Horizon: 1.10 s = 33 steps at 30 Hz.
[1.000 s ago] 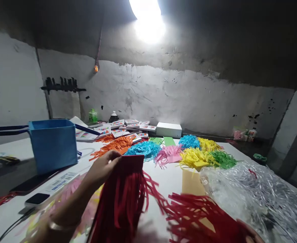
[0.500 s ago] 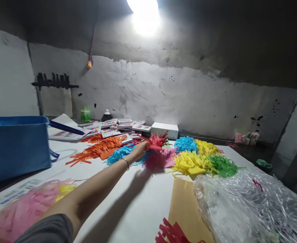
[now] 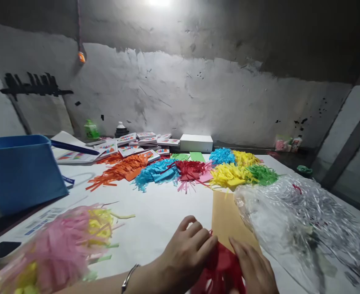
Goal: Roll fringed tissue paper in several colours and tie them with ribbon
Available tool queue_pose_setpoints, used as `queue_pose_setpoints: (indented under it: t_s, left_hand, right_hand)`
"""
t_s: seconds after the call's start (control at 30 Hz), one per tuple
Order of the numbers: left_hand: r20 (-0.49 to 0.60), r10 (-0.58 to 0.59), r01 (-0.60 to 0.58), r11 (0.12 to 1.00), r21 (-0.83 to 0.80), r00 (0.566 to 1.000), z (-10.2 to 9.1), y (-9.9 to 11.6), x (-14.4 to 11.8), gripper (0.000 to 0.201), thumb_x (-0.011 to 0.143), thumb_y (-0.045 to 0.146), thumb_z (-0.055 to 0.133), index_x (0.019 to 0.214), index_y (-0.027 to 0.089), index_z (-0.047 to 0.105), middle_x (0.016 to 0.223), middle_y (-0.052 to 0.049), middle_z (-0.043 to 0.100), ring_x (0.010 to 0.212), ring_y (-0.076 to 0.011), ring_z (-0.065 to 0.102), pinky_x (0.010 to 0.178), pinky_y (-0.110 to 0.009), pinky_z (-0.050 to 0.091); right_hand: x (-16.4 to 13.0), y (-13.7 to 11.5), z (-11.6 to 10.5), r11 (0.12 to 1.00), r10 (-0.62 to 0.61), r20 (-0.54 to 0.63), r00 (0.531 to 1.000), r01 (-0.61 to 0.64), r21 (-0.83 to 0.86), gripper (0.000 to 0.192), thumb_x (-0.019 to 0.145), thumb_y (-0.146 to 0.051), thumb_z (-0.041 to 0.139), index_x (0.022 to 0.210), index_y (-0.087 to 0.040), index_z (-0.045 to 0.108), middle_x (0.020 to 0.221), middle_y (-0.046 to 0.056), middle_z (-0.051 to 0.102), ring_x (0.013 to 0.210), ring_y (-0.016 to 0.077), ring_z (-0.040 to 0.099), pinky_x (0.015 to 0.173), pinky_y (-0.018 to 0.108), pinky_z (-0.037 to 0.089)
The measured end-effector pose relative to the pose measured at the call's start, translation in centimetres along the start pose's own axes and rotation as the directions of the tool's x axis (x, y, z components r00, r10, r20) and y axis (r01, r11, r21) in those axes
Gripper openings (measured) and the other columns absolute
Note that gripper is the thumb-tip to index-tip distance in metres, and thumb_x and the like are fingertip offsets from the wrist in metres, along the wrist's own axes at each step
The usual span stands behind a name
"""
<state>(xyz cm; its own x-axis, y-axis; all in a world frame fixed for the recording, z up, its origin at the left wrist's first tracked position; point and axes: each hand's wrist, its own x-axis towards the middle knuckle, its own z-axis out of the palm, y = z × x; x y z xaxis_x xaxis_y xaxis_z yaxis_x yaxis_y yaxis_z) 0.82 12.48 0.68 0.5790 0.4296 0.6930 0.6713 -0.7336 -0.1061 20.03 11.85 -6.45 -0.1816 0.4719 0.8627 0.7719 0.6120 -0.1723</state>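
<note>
**My hands on the red paper**

My left hand (image 3: 187, 255) rests on top of a bunch of red fringed paper (image 3: 219, 267). Its fingers (image 3: 198, 232) are bent and close together, pressing on the paper's top edge. My right hand (image 3: 253, 269) lies on the other side of the same paper, fingers flat and close together, touching it. I cannot tell if either hand is pinching it. The red paper sits between my two hands, partly on a tan sheet (image 3: 225, 214) just past my fingertips. Beside my right fingers is a crinkly clear plastic bag (image 3: 302, 220). Off beyond my left wrist is a pink and yellow fringe pile (image 3: 63, 245). Far past my fingers lie more bright fringe piles (image 3: 198, 171) and a blue box (image 3: 20, 171).
</note>
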Motion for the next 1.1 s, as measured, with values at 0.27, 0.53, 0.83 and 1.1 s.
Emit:
queue_pose_setpoints:
  t_s: [0.27,0.53,0.83,1.1]
  left_hand:
    - [0.377,-0.332,0.502,0.610,-0.614,0.865,-7.1,-1.1,-3.8,0.085,0.082,0.066,0.067,0.150,0.024,0.040,0.152,-0.016,0.048,0.134,-0.0328,0.050,0.108,-0.045,0.044]
    - [0.767,-0.228,0.629,-0.457,-0.629,0.600,-4.7,-0.9,-1.6,0.054,0.075,0.067,0.072,0.083,0.013,0.074,0.074,-0.006,0.071,0.071,-0.0215,0.068,0.069,-0.031,0.051]
    - [0.848,0.074,0.559,-0.781,-0.278,0.525,-0.9,4.4,-2.2,0.031,0.068,0.031,0.082,0.087,0.009,0.071,0.057,0.000,0.063,0.042,-0.0074,0.054,0.042,-0.015,0.043]
    - [0.893,-0.094,0.768,-0.477,-0.427,0.439,-2.8,-3.3,-5.9,0.029,0.078,0.029,0.075,0.101,0.013,0.066,0.057,0.001,0.066,0.037,-0.0073,0.049,0.035,-0.014,0.035]
  right_hand:
    - [2.5,-2.5,-2.2,0.977,-0.213,-0.058,0.975,0.213,-0.016,0.040,0.097,-0.019,0.038,0.127,-0.011,0.061,0.104,0.015,0.071,0.096,0.0278,0.068,0.094,0.049,0.042]
    - [2.8,-2.5,-2.6,0.950,-0.311,-0.035,0.950,0.312,0.030,0.043,0.094,-0.008,0.040,0.133,-0.006,0.058,0.109,0.017,0.065,0.105,0.0255,0.062,0.098,0.048,0.040]
    - [5.3,3.1,-5.1,0.923,-0.244,0.065,0.967,0.253,-0.290,0.040,0.092,-0.006,0.040,0.127,-0.010,0.060,0.102,0.013,0.067,0.096,0.0261,0.064,0.101,0.053,0.046]
    - [1.0,2.2,-6.3,0.907,-0.240,0.177,0.954,0.286,-0.310,0.060,0.094,-0.004,0.031,0.152,-0.015,0.040,0.129,0.015,0.064,0.125,0.0305,0.057,0.110,0.053,0.043]
